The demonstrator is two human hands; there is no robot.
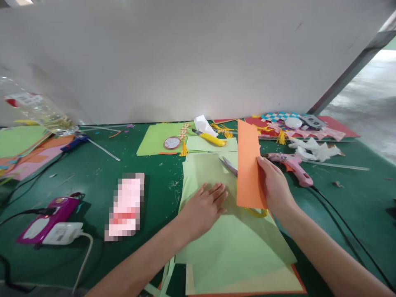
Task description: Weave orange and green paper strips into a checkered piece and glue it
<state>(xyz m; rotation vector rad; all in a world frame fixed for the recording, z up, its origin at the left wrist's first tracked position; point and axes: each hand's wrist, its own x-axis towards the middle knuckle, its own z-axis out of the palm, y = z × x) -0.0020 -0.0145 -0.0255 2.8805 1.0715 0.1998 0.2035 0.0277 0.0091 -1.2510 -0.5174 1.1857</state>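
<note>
My right hand (276,183) grips an orange paper strip (250,165) by its right edge and holds it upright above the green paper sheets (235,243). My left hand (206,209) lies over those sheets with its fingers stretched out, holding nothing. Behind the strip, a pair of scissors (229,165) rests on the paper; its blades show on the left and a yellow handle loop peeks out below. A yellow utility knife (212,138) lies farther back on a smaller pale green piece.
A pink glue gun (293,167) with a black cord lies right of my right hand. On the left are a purple power strip (51,218), a white charger (63,233), a blurred pink item (126,206) and a plastic bottle (40,109). A grey partition (185,57) stands behind.
</note>
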